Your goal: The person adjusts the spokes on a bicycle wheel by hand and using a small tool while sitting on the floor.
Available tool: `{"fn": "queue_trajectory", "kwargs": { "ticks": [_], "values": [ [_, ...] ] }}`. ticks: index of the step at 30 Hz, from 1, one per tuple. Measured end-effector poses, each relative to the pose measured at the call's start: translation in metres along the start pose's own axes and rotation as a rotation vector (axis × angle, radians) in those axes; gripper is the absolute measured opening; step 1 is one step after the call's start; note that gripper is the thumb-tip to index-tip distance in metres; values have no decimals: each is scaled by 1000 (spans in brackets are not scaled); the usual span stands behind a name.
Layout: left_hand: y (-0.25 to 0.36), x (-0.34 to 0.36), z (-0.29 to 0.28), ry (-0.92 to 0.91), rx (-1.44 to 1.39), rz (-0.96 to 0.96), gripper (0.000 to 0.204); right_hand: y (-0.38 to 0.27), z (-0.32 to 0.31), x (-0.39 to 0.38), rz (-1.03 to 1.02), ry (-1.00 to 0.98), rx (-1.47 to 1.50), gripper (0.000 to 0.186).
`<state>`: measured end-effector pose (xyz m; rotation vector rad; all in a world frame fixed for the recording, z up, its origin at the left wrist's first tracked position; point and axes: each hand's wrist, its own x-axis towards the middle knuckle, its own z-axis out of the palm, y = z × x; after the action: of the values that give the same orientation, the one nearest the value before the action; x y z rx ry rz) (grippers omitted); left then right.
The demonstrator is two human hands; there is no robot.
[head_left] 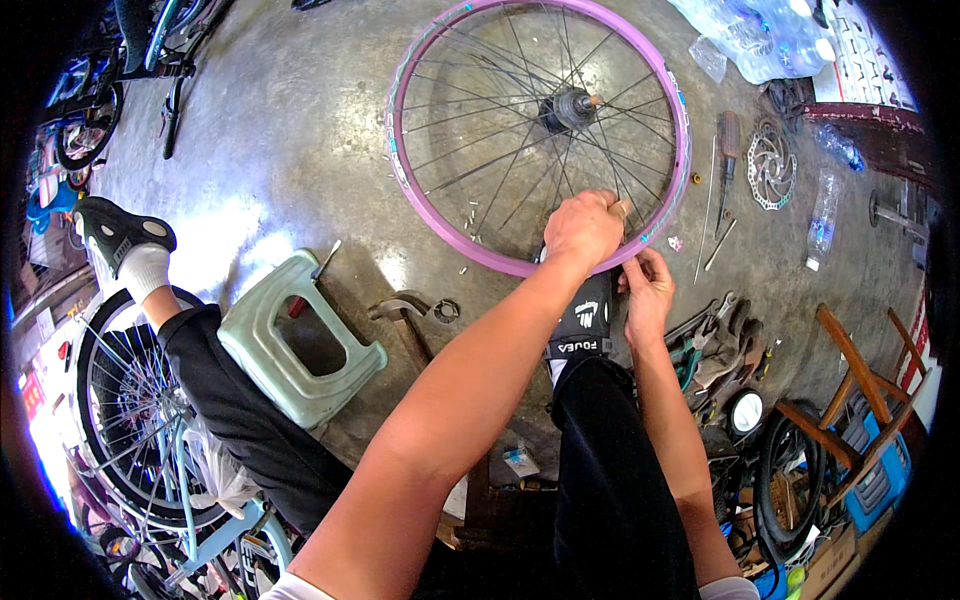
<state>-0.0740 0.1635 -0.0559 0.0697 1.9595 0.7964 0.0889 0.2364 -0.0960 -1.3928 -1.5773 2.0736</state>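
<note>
Purple wheel is over the floor, near rim at the black shoe. Left hand curled inside rim, right hand narrow outside; can't tell what's gripped. Shoe shifts, wheel could slip, catch fingers.

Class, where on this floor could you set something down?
Widest: floor between the purple rim and the bicycle at upper left, above the green stool. Smaller: right, between the clear bottle and the gloves. Crowded: lower right, around the pliers, and the rim's near edge, with left hand and right hand at it.
</note>
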Motion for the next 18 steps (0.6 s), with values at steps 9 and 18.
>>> {"fn": "queue_trajectory", "kwargs": {
  "ticks": [9, 18],
  "values": [
    [-1, -1, 0, -2, 22, 1, 38, 2, 1, 0, -12, 0, 3, 9],
    [4, -5, -1, 53, 91, 16, 37, 3, 1, 2, -4, 7, 25, 9]
  ]
}}
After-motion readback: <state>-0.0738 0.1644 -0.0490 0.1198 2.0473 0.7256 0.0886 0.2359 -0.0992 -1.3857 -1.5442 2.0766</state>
